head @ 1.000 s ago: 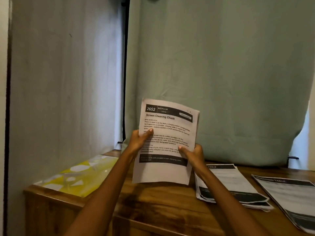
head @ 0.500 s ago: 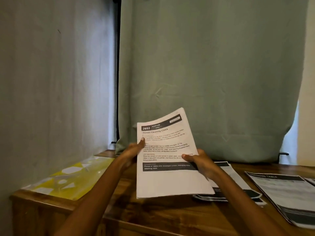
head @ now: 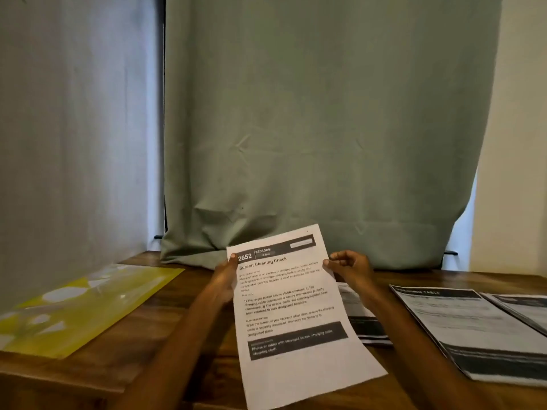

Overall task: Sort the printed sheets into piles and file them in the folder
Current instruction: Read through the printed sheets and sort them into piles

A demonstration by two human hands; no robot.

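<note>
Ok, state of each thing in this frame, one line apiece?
Screen Cleaning Check sheet: held up, tilted, printed side up.
Left hand: pinching its left edge.
Right hand: pinching its right edge.
Yellow folder: flat on desk.
Three paper piles: lying right of the sheet.

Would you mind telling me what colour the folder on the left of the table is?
Yellow, with pale whitish patches; the folder shows only in the head view.

printed sheet (head: 291, 309) pinched by left hand (head: 226, 279) and right hand (head: 350, 269) at its top corners, yellow folder (head: 85, 306) left on tabletop (head: 192, 291), paper piles (head: 470, 329) right
</note>
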